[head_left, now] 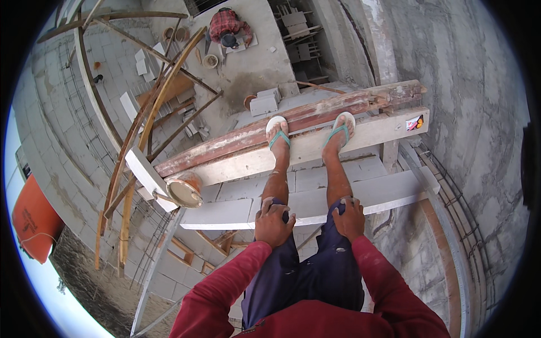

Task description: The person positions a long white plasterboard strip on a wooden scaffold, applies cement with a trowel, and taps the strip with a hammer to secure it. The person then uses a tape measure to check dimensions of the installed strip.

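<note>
My left hand lies on my left knee, its fingers spread and holding nothing. On the other knee rests my right hand, fingers apart and curved over the dark trousers. My feet, in flip-flops, stand on reddish timber beams and a pale plank. Below my legs runs a row of white blocks. To the left of my hands sits a bucket with grey material inside, beside an upright white block.
Far below, a person in a checked shirt bends over a pale slab, near a round bucket. Crossed wooden poles rise at the left. A metal scaffold post and a grey wall stand on the right. An orange tank shows far left.
</note>
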Demonstrator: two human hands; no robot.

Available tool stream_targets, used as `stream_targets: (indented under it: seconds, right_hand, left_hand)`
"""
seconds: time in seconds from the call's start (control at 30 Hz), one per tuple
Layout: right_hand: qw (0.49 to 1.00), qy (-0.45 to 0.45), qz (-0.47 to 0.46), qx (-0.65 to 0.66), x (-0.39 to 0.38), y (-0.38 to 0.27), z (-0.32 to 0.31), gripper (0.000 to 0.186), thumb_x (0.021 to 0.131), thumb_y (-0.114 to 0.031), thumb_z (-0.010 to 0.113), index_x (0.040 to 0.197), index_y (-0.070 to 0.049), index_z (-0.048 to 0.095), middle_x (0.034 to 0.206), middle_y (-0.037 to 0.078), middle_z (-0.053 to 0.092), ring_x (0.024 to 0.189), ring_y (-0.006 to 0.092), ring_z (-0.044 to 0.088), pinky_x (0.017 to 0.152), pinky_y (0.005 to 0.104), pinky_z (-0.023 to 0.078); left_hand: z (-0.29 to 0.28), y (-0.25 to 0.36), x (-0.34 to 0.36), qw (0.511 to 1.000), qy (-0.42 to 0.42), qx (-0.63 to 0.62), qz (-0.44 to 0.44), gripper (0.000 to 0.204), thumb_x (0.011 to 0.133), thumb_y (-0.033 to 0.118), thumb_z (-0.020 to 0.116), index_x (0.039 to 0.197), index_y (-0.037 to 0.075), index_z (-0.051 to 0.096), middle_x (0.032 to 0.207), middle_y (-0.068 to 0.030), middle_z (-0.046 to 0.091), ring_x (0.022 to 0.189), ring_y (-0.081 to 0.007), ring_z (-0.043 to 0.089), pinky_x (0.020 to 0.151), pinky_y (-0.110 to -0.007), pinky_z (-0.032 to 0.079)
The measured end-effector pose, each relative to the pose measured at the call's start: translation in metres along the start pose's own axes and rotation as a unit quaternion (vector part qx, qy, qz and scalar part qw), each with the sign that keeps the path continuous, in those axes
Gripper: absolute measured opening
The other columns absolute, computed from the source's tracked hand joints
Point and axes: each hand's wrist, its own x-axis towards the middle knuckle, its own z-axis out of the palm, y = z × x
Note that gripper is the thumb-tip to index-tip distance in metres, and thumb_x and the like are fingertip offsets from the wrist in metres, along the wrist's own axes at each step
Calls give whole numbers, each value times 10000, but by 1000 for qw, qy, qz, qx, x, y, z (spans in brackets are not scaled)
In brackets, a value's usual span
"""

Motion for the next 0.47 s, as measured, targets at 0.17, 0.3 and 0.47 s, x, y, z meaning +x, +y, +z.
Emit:
stream_targets:
  seconds: [0.17,0.3,0.47]
  right_hand:
    - [1000,5,-5,-2,1,1,-2,557,905,-366,726,1349,-42,634,1339,213,567,1216,438,599,994,544,553]
    - [1000,-7,7,10,3,1,-6,539,905,-359,728,1355,-82,627,1335,194,572,1209,431,605,995,538,554]
    - [999,-31,9,21,8,3,-12,524,907,-354,727,1371,-137,620,1340,170,576,1217,426,606,1033,536,535]
  left_hand:
    - [0,1,-1,1000,4,-9,0,377,961,448,713,1174,146,789,1287,-106,753,1457,-363,517,1167,-546,423]
    - [-2,4,-1,1000,-5,-16,-10,376,965,448,709,1176,146,788,1296,-109,748,1466,-374,505,1172,-546,416]
    - [-2,3,-1,1000,-10,-8,-8,401,953,460,721,1197,149,786,1320,-122,738,1484,-376,484,1187,-547,407]
